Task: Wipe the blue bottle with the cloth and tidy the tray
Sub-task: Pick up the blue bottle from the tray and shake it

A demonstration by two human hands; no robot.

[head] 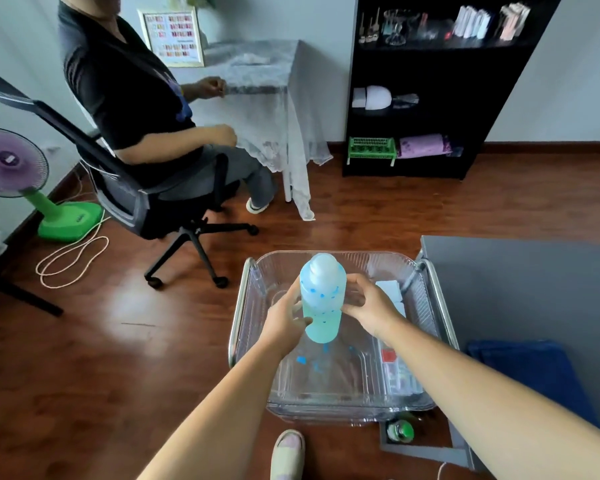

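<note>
left hand (284, 318): fingers curled round the blue bottle (323, 299), thumb across its lower front | right hand (373, 306): fingers bent, gripping the opposite side | blue bottle: upright between both sets of fingers | clear tray (257, 292): directly beneath fingers and bottle

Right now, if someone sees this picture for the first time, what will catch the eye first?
The blue bottle stands out first, held upright between the left hand and the right hand over the clear tray at bottom centre. Next come a seated person in a black shirt at upper left and a fan at the left edge.
</note>
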